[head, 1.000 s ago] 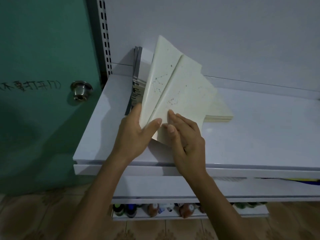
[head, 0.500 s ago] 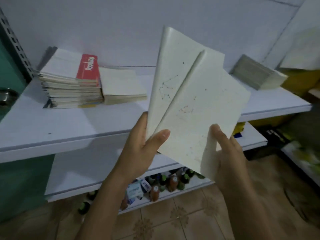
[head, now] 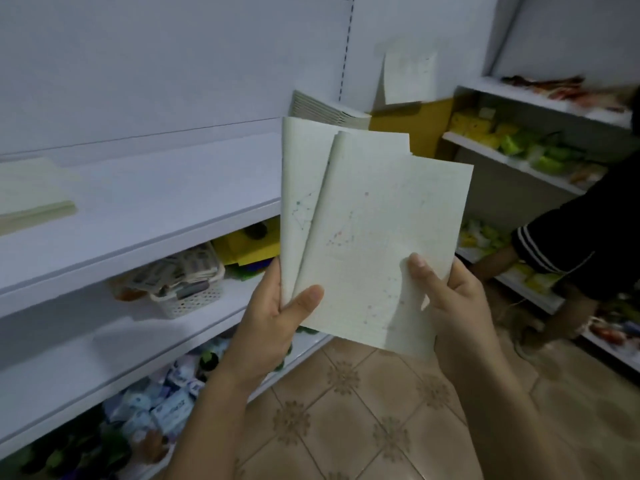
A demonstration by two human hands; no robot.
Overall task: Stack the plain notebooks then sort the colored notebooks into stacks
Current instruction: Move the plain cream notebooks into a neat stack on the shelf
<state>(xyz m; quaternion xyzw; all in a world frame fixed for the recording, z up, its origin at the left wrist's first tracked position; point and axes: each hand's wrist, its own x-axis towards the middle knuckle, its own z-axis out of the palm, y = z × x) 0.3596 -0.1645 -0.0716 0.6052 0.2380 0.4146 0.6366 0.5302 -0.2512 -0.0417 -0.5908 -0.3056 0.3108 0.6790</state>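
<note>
Two plain cream notebooks are fanned out in the air before the shelves. The front notebook (head: 374, 244) overlaps the rear notebook (head: 301, 188) on its right. My left hand (head: 273, 323) grips both at their lower left corner, thumb on the front cover. My right hand (head: 450, 306) holds the front notebook's lower right edge, thumb on top and fingers behind. A stack of plain notebooks (head: 325, 109) lies on the far right end of the top shelf. Another cream notebook stack (head: 34, 199) lies at the left.
The white top shelf (head: 156, 209) runs left to right. Below it stand a white basket (head: 187, 289) and yellow boxes (head: 249, 247). Packets fill the bottom shelf. Another person's dark sleeve (head: 581, 244) reaches towards shelves of goods at the right. A tiled floor (head: 346, 410) lies below.
The view has swung right along the shelf, away from the red-covered stack. Both hands still carry the two fanned notebooks, now towards the right end of the shelf.
</note>
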